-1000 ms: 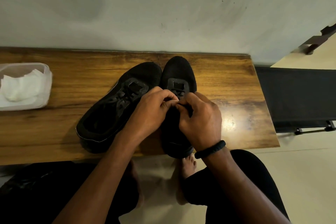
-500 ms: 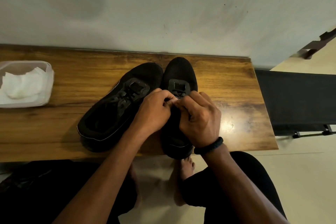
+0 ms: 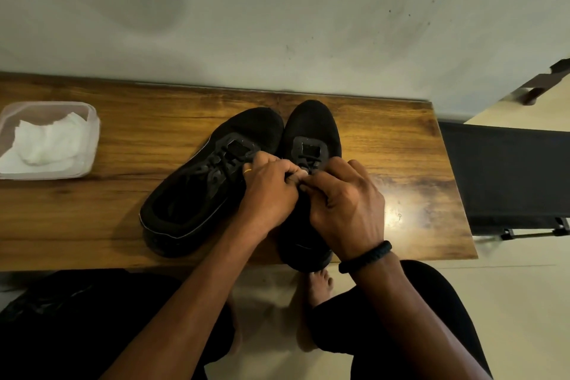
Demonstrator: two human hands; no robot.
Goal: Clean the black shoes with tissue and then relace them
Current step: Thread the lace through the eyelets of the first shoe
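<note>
Left hand (image 3: pixel 268 191) and right hand (image 3: pixel 345 203) still pinch the lace (image 3: pixel 308 160) over the right black shoe (image 3: pixel 311 126), barely shifted; threading looks unfinished. The left black shoe (image 3: pixel 200 194) beside it appears laced.

Left hand (image 3: pixel 268 191) and right hand (image 3: pixel 345 207) close together, pinching grip on the lace (image 3: pixel 310 160) of the right shoe (image 3: pixel 311 129)

A pale grey-green wall (image 3: pixel 277 9), scuffed with dark specks and a dim smudge at upper left, backs the wooden table (image 3: pixel 92 225). A light glares off the table's right end (image 3: pixel 398 210). Right of it stands black fabric-covered furniture (image 3: pixel 509 176) on a cream floor (image 3: pixel 509 318).
</note>
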